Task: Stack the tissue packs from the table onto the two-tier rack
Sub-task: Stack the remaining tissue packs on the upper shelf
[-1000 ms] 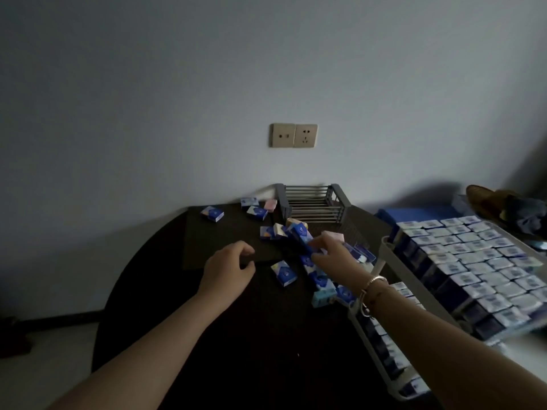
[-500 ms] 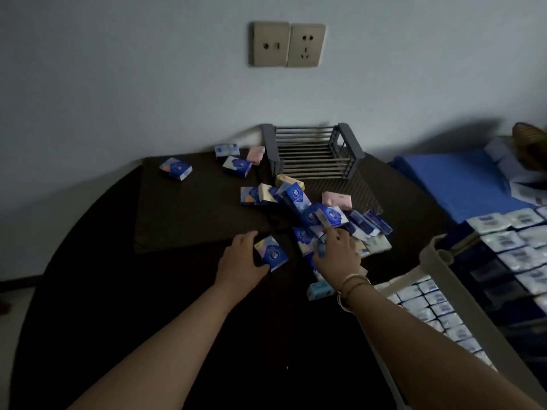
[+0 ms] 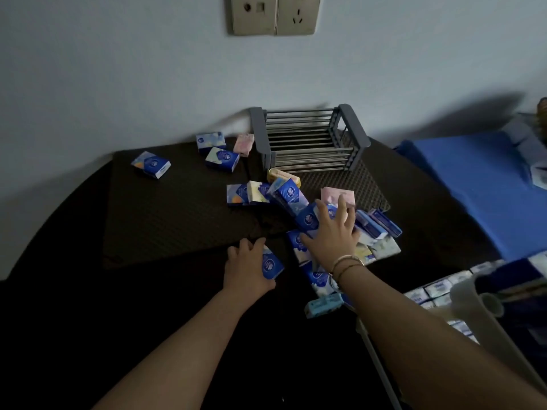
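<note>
Dimly: left hand point(image 3: 247, 269) grips blue pack point(image 3: 270, 265) | right hand point(image 3: 333, 233) spread over pile point(image 3: 313, 220), hiding packs

The room I work in is dim, and everything has a cold blue-grey cast. The dark tabletop point(image 3: 165, 208) swallows most detail near me, going almost black under my forearms. Soft light falls on the wall point(image 3: 118, 69), which is the brightest surface, and a broad blurred shadow lies across it at the right. The wide lens bends the tabletop's edge into a curve at the left. The rack point(image 3: 473, 300) at the lower right is smeared and out of focus.
</note>
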